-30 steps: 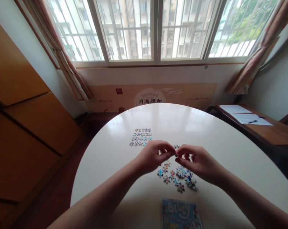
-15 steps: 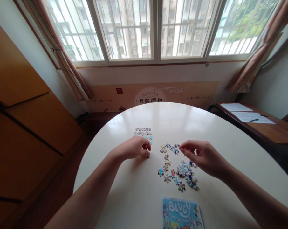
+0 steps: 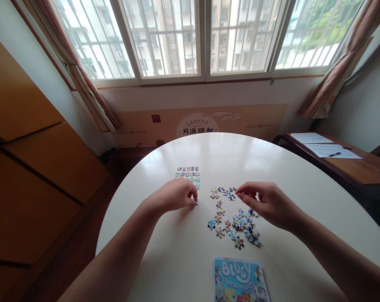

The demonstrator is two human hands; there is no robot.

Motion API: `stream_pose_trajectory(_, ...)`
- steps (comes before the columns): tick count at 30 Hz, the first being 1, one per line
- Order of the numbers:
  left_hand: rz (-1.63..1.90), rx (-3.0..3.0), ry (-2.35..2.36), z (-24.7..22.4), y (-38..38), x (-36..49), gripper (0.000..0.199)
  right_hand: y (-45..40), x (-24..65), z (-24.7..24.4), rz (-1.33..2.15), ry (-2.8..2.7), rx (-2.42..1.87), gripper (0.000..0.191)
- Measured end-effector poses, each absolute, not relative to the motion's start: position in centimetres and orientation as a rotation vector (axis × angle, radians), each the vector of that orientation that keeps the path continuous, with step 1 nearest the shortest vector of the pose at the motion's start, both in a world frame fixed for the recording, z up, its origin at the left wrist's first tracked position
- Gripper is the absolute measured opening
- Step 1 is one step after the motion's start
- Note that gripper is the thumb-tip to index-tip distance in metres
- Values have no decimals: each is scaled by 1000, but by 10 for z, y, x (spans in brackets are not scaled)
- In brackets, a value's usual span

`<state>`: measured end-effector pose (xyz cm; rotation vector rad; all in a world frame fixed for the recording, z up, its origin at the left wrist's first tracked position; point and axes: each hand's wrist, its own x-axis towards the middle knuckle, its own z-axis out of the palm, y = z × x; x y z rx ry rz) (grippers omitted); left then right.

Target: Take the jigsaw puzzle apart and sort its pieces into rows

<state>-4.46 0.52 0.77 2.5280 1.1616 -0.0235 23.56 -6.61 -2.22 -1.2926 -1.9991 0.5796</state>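
Observation:
My left hand is closed in a pinch on a small puzzle piece, held at the table surface. Just beyond it lie short rows of puzzle pieces, partly hidden by that hand. My right hand is over the right side of the table, thumb and index fingertips drawn together. Those tips are beside a few loose puzzle pieces; whether anything is between them is too small to make out. A pile of mixed pieces lies nearer me, left of and below the right hand.
All of this rests on a round white table. Toward me lies a blue Bluey picture sheet or box. Beyond the table's right edge, a brown desk carries papers and a pen. Wooden cabinets stand at the left.
The left fingers have shifted slightly on the puzzle piece, which shows a little more at the fingertips. My right hand has hardly moved. The whole view has tilted slightly.

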Motion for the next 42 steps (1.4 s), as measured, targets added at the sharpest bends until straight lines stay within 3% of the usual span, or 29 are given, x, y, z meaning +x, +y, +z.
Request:
stream_pose_trajectory(31,227,2547,1278,-5,25,-55,17,-66,241,-19,556,-2001,-1277,18)
stream_pose_trajectory(42,79,2521,1266,-1,17,-44,16,-63,246,-15,513,-1921,-1328,21)
